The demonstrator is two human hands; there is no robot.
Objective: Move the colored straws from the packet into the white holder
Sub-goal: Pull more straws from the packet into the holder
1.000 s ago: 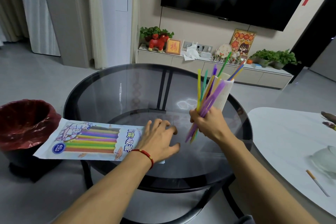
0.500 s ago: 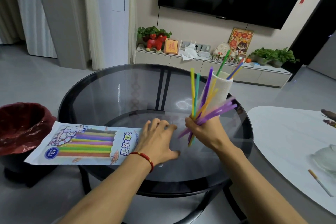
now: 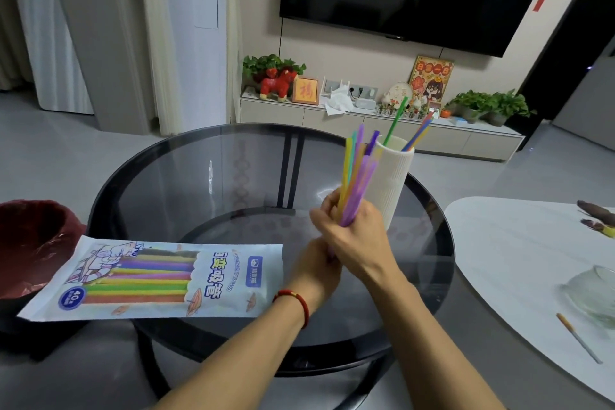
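My right hand (image 3: pixel 357 236) grips a bundle of colored straws (image 3: pixel 357 173) upright, just left of the white ribbed holder (image 3: pixel 394 183). My left hand (image 3: pixel 316 268) is under and behind the right one, at the bundle's lower ends; its fingers are mostly hidden. The holder stands on the round glass table (image 3: pixel 199 190) and has a few straws (image 3: pixel 414 133) sticking out of its top. The straw packet (image 3: pixel 149 280) lies flat at the table's left front edge, with several colored straws showing through it.
A dark red bin (image 3: pixel 33 243) stands on the floor to the left of the table. A white table (image 3: pixel 519 243) at the right carries a glass dish (image 3: pixel 595 289) and a loose stick (image 3: pixel 577 336). A TV cabinet with plants lines the far wall.
My left hand lifted off the table beside the packet and came up under my right hand. The splayed straws have been gathered into a tighter upright bundle.
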